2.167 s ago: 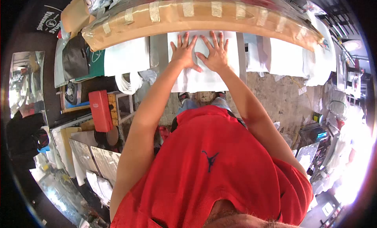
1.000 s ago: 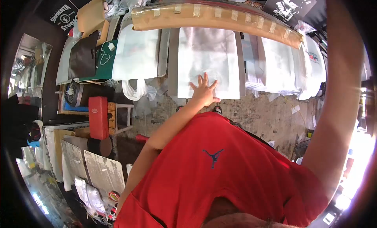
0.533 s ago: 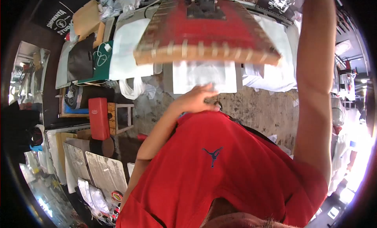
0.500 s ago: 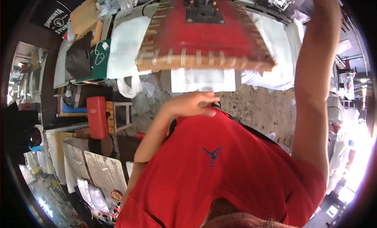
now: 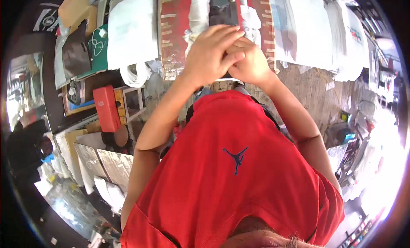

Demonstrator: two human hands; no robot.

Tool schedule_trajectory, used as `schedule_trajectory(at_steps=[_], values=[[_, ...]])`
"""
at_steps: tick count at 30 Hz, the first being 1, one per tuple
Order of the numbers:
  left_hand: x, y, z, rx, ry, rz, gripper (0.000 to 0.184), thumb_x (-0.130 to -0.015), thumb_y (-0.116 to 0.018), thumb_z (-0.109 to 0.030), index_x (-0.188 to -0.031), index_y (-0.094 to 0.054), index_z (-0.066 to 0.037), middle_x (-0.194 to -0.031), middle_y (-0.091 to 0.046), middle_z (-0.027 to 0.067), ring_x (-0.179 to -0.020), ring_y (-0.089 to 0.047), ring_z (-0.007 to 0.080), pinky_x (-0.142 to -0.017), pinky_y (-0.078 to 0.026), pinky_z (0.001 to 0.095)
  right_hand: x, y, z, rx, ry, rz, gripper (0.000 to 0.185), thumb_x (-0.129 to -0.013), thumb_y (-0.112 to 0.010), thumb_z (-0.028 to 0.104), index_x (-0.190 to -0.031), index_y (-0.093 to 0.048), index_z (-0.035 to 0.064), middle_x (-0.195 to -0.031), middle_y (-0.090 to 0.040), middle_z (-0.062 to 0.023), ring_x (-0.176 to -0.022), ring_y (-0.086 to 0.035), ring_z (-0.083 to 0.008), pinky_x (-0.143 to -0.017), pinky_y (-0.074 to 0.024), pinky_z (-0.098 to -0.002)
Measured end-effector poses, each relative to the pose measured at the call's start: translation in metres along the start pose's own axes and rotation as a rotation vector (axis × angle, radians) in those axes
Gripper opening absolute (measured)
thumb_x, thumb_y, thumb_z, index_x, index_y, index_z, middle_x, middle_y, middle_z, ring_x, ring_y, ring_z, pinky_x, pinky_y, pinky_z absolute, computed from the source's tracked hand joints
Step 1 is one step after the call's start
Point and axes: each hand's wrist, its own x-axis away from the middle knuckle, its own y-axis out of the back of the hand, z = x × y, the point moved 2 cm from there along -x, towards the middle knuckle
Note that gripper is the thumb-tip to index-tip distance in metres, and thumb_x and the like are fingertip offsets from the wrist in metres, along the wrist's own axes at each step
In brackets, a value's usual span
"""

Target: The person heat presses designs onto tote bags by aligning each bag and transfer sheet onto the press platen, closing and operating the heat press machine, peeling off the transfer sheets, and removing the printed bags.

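Note:
My left hand (image 5: 211,53) is over the middle of a wooden-edged screen frame (image 5: 171,38), its fingers stretched out and lapping across my right hand (image 5: 252,62). The right hand's fingers are curled and partly covered by the left, so what they hold, if anything, is hidden. The frame has a red surface and strips of tape along both side edges. Just beyond my hands a black clamp-like part (image 5: 222,10) sits between two white wrapped pieces, one on the left (image 5: 198,13) and one on the right (image 5: 250,19). A dark strip shows between my wrists.
White sheets lie left (image 5: 132,28) and right (image 5: 309,25) of the frame. A red box (image 5: 106,109) stands on the left near a wooden rack (image 5: 134,104). Stained boards (image 5: 115,162) lean lower left. A cable rests on a green board (image 5: 100,49).
My right arm has come down from its raised reach, and both hands have met over the frame. The frame's near edge, tilted up before, no longer spans the view; white wrapped pieces now show.

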Motion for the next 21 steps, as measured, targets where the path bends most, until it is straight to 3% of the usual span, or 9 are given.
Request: schedule_trajectory(at_steps=[2, 6, 8, 10, 14, 17, 18, 19, 21], values=[[0.004, -0.008, 0.011, 0.230, 0.085, 0.001, 0.054, -0.099, -0.058, -0.044, -0.134, -0.063, -0.003, -0.134, -0.065, 0.0160, -0.123, -0.059, 0.0387, -0.105, -0.046, 0.0464, 0.009, -0.014, -0.017, -0.063, -0.060, -0.050, 0.012, -0.074, -0.070, 0.010, -0.086, -0.072, 0.0072, -0.093, -0.070, -0.0085, -0.085, -0.069, -0.0297, -0.072, -0.0587, -0.0414], [-0.005, -0.011, 0.012, 0.097, 0.101, 0.057, 0.075, -0.094, -0.058, -0.057, -0.140, -0.056, 0.003, -0.137, -0.061, 0.0211, -0.124, -0.057, 0.0425, -0.107, -0.044, 0.0496, 0.000, -0.010, -0.011, -0.013, -0.091, -0.054, 0.026, -0.065, -0.072, 0.013, -0.090, -0.070, 0.0058, -0.096, -0.068, -0.0081, -0.095, -0.065, -0.0310, -0.072, -0.0591, -0.0426], [-0.007, -0.016, 0.015, 0.015, 0.030, 0.132, 0.080, -0.088, -0.067, -0.058, -0.139, -0.056, 0.003, -0.134, -0.062, 0.0229, -0.119, -0.059, 0.0425, -0.103, -0.047, 0.0487, 0.000, -0.011, -0.020, -0.026, 0.116, -0.219, 0.027, -0.064, -0.073, 0.016, -0.088, -0.069, 0.0035, -0.093, -0.063, -0.0096, -0.095, -0.062, -0.0315, -0.078, -0.0555, -0.0408], [-0.001, -0.023, 0.022, 0.032, 0.081, 0.169, 0.082, -0.089, -0.064, -0.060, -0.139, -0.055, 0.004, -0.134, -0.062, 0.0236, -0.119, -0.058, 0.0437, -0.104, -0.046, 0.0496, 0.009, -0.014, -0.024, -0.082, -0.005, -0.109, 0.027, -0.064, -0.074, 0.016, -0.087, -0.069, 0.0035, -0.094, -0.063, -0.0105, -0.094, -0.061, -0.0308, -0.082, -0.0537, -0.0402], [0.002, -0.027, 0.026, 0.022, 0.117, 0.170, 0.069, -0.097, -0.057, -0.051, -0.136, -0.057, 0.005, -0.130, -0.063, 0.0240, -0.118, -0.059, 0.0429, -0.104, -0.045, 0.0501, 0.012, -0.017, -0.031, -0.230, -0.072, -0.138, 0.024, -0.061, -0.073, 0.012, -0.084, -0.070, 0.0052, -0.092, -0.062, -0.0097, -0.092, -0.062, -0.0294, -0.082, -0.0535, -0.0402], [0.008, -0.029, 0.028, -0.003, 0.135, 0.176, 0.054, -0.097, -0.061, -0.036, -0.130, -0.061, 0.005, -0.127, -0.065, 0.0222, -0.116, -0.060, 0.0408, -0.102, -0.045, 0.0488, 0.006, 0.004, -0.050, -0.770, -0.072, -0.149, 0.019, -0.067, -0.070, 0.001, -0.086, -0.071, 0.0051, -0.085, -0.066, -0.0093, -0.081, -0.064, -0.0300, -0.078, -0.0539, -0.0387], [0.007, -0.031, 0.025, -0.008, 0.134, 0.180, 0.054, -0.097, -0.061, -0.036, -0.130, -0.061, 0.005, -0.127, -0.065, 0.0222, -0.116, -0.060, 0.0408, -0.102, -0.045, 0.0488, 0.001, 0.020, -0.062, -0.984, -0.205, -0.253, 0.012, -0.075, -0.069, 0.002, -0.087, -0.072, 0.0034, -0.084, -0.070, -0.0098, -0.081, -0.066, -0.0272, -0.077, -0.0537, -0.0367], [0.005, -0.033, 0.023, -0.092, 0.175, 0.215, 0.048, -0.094, -0.064, -0.030, -0.127, -0.063, 0.005, -0.123, -0.066, 0.0211, -0.115, -0.061, 0.0396, -0.102, -0.045, 0.0478, 0.005, 0.037, -0.085, -1.151, -0.505, -0.311, 0.011, -0.083, -0.066, 0.006, -0.090, -0.074, 0.0030, -0.087, -0.073, -0.0092, -0.083, -0.069, -0.0215, -0.077, -0.0536, -0.0338], [0.001, -0.038, 0.019, -0.229, 0.206, 0.246, 0.037, -0.085, -0.067, -0.011, -0.119, -0.066, 0.004, -0.111, -0.069, 0.0184, -0.113, -0.062, 0.0365, -0.099, -0.045, 0.0456, 0.008, 0.069, -0.161, -0.804, -0.751, -0.563, 0.017, -0.089, -0.062, 0.011, -0.095, -0.075, 0.0018, -0.085, -0.074, -0.0074, -0.076, -0.068, -0.0147, -0.070, -0.0543, -0.0309]])
